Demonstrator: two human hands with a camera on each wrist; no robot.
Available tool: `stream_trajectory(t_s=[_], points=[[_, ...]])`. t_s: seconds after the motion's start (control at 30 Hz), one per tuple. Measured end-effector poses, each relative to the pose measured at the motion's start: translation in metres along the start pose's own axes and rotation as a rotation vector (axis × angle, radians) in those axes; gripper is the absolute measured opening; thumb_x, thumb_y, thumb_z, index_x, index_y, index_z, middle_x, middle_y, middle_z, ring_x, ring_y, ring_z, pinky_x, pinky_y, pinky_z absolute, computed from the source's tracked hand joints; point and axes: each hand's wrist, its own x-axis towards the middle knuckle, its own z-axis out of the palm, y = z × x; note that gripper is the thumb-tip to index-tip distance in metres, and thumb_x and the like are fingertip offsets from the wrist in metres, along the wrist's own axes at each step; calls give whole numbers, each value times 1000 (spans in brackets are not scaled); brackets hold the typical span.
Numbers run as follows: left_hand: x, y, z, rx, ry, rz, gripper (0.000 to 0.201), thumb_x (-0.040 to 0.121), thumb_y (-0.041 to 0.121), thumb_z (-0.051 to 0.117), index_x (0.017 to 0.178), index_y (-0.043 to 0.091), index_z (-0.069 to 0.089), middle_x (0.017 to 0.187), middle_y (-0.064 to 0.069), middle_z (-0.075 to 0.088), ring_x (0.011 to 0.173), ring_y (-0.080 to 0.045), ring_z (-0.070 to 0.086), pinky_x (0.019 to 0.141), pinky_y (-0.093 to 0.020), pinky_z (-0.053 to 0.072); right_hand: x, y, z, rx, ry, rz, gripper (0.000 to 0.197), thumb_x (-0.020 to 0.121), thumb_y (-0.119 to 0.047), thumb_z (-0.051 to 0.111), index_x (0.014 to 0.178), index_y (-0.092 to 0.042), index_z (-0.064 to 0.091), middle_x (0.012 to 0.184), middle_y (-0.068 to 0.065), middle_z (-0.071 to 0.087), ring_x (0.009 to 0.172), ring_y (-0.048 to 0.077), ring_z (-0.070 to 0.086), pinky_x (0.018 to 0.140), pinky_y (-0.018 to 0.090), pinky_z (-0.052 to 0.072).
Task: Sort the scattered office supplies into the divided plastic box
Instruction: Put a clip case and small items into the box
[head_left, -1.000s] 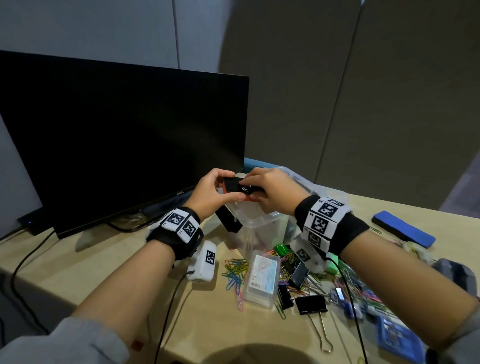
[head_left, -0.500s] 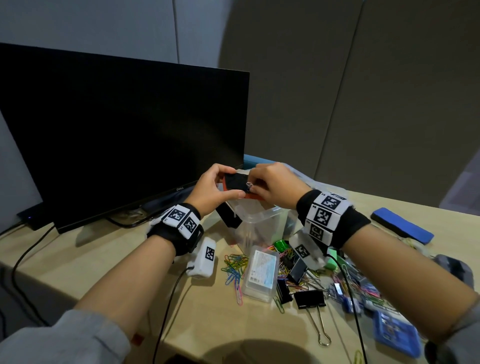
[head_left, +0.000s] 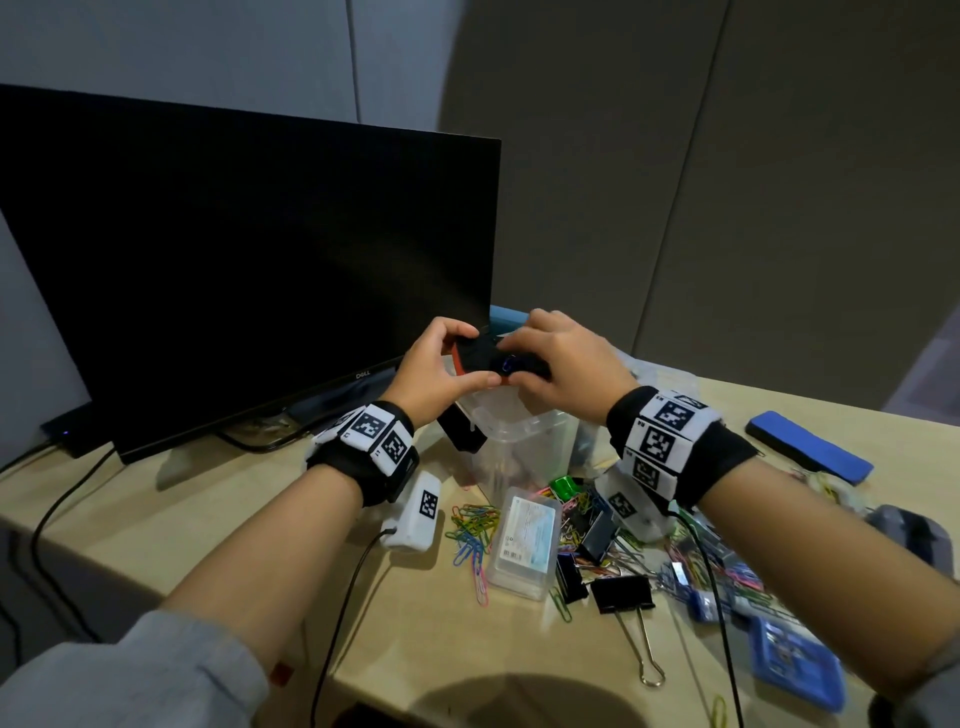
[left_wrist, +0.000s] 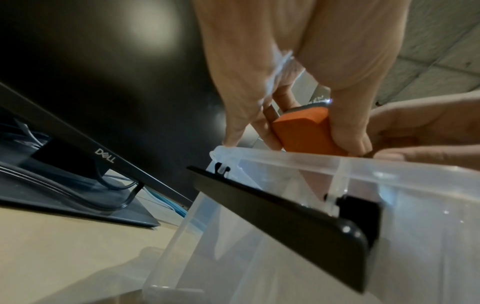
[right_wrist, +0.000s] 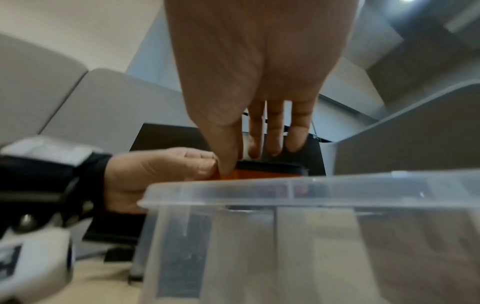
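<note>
A small block with a black top and an orange underside (head_left: 480, 353) is held above the clear plastic box (head_left: 524, 434). My left hand (head_left: 465, 358) grips its left end, thumb below and fingers curled over the top. My right hand (head_left: 524, 364) pinches its right part, and a small blue loop shows at the fingertips. In the left wrist view the orange block (left_wrist: 303, 131) hangs just over the box rim (left_wrist: 324, 164). In the right wrist view the block (right_wrist: 270, 167) sits behind the box rim (right_wrist: 311, 185), pinched by my right hand (right_wrist: 233, 162). The box's inside is mostly hidden.
A dark monitor (head_left: 249, 270) stands left of the box. In front lie coloured paper clips (head_left: 472, 530), a small clear case (head_left: 527, 540), black binder clips (head_left: 621, 592) and blue packets (head_left: 795, 654). A blue eraser (head_left: 810, 452) lies at the right. A black latch (left_wrist: 285, 211) hangs on the box side.
Both hands stay over the box with the block. The block has turned a little so its black top faces up, and my right fingers have shifted along it.
</note>
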Motion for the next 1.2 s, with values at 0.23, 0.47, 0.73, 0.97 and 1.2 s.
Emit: stream_trajectory(t_s=[0.23,0.47,0.73,0.97,1.2], points=[[-1,5,-1,-14,-29,-5,53,71,12,84,113,17,53,109,6,57,110,-15,56,100,-37,47,3,-3,5,-88,29,-80,15,90,-27,62,101,-18,65,95,-3,57,84,8,37,67,28,37],[1,5,-5,6,-67,5,52,73,17,83,115,21,52,115,1,55,112,-17,55,100,-44,47,3,0,3,118,49,-4,8,91,-26,60,91,-19,63,86,-9,55,83,12,51,72,31,44],[4,5,0,-58,110,-59,51,76,24,80,115,26,48,118,-4,57,110,-19,57,98,-43,49,-10,-4,3,268,-171,150,14,92,-19,60,100,-17,71,91,-1,71,78,11,66,76,26,55],[6,23,7,-87,120,-77,39,87,30,70,118,20,48,106,8,53,96,-4,54,83,-18,48,-13,24,3,292,326,293,21,82,-8,64,102,-15,60,99,-2,55,86,13,55,80,33,52],[9,53,29,-178,-64,-133,36,95,43,54,115,13,52,114,-13,63,101,-22,66,98,-38,50,-23,45,-25,437,300,196,38,83,-9,70,119,-12,57,106,-2,59,88,0,56,76,8,45]])
